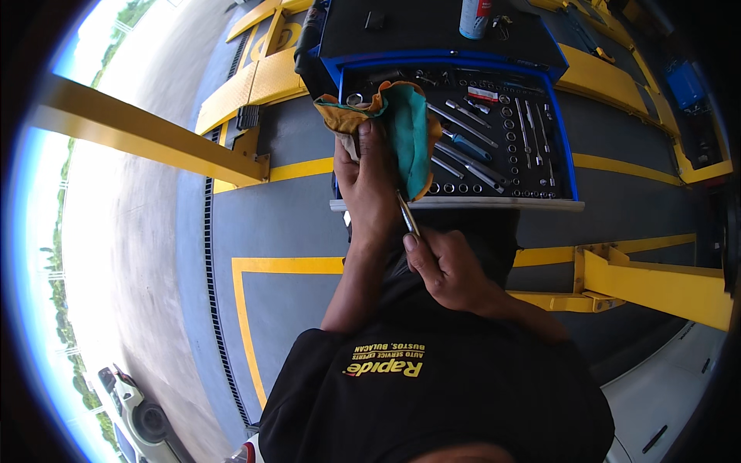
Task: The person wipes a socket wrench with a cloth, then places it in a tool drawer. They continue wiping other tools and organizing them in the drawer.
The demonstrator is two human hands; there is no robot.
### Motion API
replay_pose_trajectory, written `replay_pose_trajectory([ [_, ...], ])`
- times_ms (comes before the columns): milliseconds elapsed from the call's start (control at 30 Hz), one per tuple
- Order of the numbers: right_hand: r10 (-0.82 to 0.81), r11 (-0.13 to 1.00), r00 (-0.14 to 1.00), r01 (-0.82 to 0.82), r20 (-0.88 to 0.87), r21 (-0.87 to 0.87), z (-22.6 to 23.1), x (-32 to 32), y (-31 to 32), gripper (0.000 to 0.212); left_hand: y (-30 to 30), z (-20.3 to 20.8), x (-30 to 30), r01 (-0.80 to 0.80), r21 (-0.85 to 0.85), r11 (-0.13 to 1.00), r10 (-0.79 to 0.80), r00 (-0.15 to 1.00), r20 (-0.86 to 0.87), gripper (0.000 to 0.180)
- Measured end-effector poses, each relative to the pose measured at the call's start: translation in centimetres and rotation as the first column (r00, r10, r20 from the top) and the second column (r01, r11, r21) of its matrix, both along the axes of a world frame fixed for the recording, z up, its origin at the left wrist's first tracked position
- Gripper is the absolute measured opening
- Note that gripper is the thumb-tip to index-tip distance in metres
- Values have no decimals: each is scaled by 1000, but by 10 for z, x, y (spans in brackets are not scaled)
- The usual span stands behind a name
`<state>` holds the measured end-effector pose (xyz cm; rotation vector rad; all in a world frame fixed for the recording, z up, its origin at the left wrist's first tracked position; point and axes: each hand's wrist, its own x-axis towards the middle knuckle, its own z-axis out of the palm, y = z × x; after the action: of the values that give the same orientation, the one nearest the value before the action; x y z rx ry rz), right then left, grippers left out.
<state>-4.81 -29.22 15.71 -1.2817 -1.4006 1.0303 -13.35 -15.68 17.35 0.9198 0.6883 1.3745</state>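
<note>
My left hand [364, 181] is closed round a crumpled green and orange-yellow rag [411, 143], its thumb pressed on the cloth. The rag hangs over the left part of an open tool drawer [494, 204]. My right hand [448, 266] grips a slim, shiny metal hand tool [407, 214] in front of the drawer. The tool's far end reaches up to the rag's lower edge, and its exact kind cannot be made out. Sockets [507, 123], ratchet handles [467, 147] and long extension bars [532, 127] lie in dark fitted trays in the drawer.
A blue and black tool cabinet [417, 46] carries a spray can [474, 19] on its top. Yellow lift arms [656, 285] and a yellow post [154, 131] stand around me. Yellow lines mark the grey floor. A white car [139, 413] is at the lower left.
</note>
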Motion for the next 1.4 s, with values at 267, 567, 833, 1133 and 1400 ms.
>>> replay_pose_trajectory([
  [267, 146, 929, 910, -260, -387, -262, 12, 13, -5, 55, 45, -3, -45, 65, -33, 997, -70, 986, -153, 41],
  [567, 46, 998, 992, -50, -115, -29, 26, 9, 0, 51, 11, -48, -44, 382, 184, 906, -423, 785, 452, 76],
  [833, -107, 993, 993, 109, 42, -41, 9, 8, -1, 41, -8, -19, 13, 236, 97, 967, -230, 971, -71, 79],
  [1133, 22, 999, 983, -29, 181, 35, 8, 1, -6, 35, 20, -23, -25, -60, 101, 993, 62, 998, -11, 43],
  [1400, 18, 998, 996, -13, -91, 56, 18, 6, -2, 38, 5, -25, -27, 274, 30, 961, -237, 766, 598, 77],
])
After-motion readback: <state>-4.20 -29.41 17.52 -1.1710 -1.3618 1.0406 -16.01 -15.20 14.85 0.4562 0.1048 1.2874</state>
